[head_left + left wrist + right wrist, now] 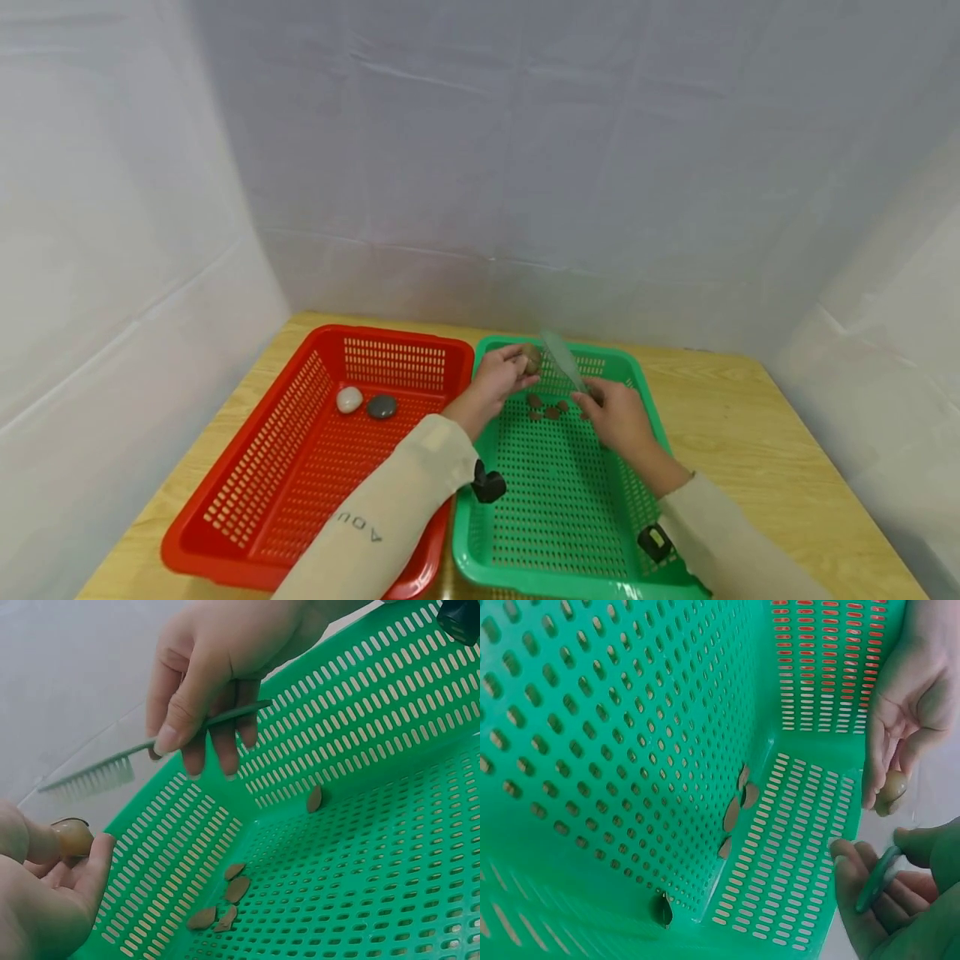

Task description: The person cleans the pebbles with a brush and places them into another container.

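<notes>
My left hand (495,379) pinches a rounded yellow-brown stone (73,838) above the far left part of the green basket (558,583). Dark matter shows along the stone's upper edge in the left wrist view. In my right hand (618,412) is a small green brush (97,774), held by its handle between thumb and fingers. Its pale bristles point down toward the stone, with a gap between them; the brush is blurred in the head view. Several thin brown flakes (238,889) lie on the basket floor below the hands, near the far end.
A red basket (180,550) stands against the green one on the left, holding a white stone (348,400) and a dark grey stone (382,407). Both baskets sit on a wooden table (735,417). Pale sheeting (525,167) hangs behind and at both sides.
</notes>
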The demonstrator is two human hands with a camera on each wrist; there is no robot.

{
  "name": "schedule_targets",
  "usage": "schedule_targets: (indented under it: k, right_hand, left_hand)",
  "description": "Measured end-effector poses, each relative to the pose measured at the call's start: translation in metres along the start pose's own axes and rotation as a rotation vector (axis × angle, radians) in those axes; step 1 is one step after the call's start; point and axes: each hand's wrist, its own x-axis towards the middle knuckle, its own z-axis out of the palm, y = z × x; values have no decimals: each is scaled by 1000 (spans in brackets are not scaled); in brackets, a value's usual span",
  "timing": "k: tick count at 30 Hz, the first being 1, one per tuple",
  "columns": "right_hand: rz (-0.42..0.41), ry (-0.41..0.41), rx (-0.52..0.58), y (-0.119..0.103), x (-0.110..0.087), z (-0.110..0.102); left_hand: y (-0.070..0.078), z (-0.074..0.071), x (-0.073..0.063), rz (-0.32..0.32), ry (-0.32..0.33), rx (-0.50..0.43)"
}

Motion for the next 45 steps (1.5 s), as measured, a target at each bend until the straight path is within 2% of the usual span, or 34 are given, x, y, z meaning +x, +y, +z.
schedule_targets:
  k: [7,14,18,22,39,42,45]
  right_hand:
    - [-58,35,62,-2,-1,1]
    - [-122,-25,62,-3,-2,3]
    - [-103,-85,95,-2,-2,4]
    - [-83,-100,107,-3,-1,4]
    - [53,-31,39,-3,0,0]
    - [58,5,37,-2,0,1]
    - [27,35,48,-3,0,1]
  left_hand:
    - [0,1,-2,-1,-26,7]
    - [0,2,-1,4,-24,8]
    - [-1,1,1,15,-5,11]
    - [-1,0,2,21,14,31]
    - [2,1,1,7,34,-31]
    - [1,1,0,11,29,-26]
    - [1,1,0,20,17,-13]
